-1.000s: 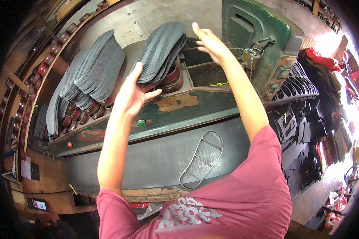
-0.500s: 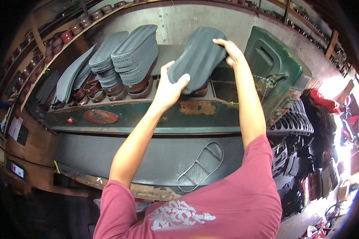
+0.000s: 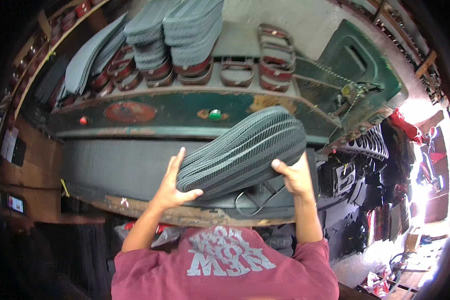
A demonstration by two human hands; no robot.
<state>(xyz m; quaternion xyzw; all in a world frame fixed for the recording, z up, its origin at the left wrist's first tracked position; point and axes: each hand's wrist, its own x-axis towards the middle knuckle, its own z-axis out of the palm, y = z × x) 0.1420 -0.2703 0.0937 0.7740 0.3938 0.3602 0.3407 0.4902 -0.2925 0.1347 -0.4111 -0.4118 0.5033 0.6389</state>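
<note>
Head view: stack of ribbed sheets (image 3: 242, 155) now down from upper middle to frame centre, above the tabletop (image 3: 115, 167); left hand (image 3: 171, 194) and right hand (image 3: 297, 179), grip pinching opposite ends; dark grey, sole-shaped, layered, tilted; tabletop dark, wooden edge worn; green machine (image 3: 172, 114) beyond.

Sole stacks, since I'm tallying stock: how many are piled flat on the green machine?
2: left pile and right pile, side by side on the green machine. The held stack is excluded; more may be hidden.
</note>
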